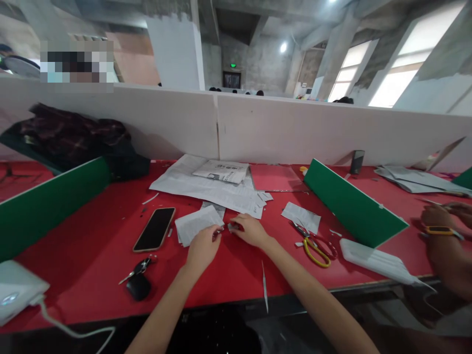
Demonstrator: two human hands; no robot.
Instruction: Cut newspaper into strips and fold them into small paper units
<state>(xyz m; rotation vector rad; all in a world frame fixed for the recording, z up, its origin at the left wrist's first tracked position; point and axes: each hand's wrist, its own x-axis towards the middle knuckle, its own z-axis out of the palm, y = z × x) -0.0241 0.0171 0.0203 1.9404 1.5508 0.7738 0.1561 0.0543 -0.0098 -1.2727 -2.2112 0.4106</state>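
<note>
Around mid-frame, the right hand (250, 230) pinches a small scrap (231, 226); whether the left hand (203, 248) grips anything, I can't tell. Paper sheets (193, 223) lie beside it, a phone (155, 229) farther left; scissors (306, 235) and a green divider (350, 206) crowd centre-right.

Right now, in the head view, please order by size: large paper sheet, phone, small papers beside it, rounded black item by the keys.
1. Large paper sheet
2. Phone and small papers: look alike, unranked
3. Rounded black item
</note>
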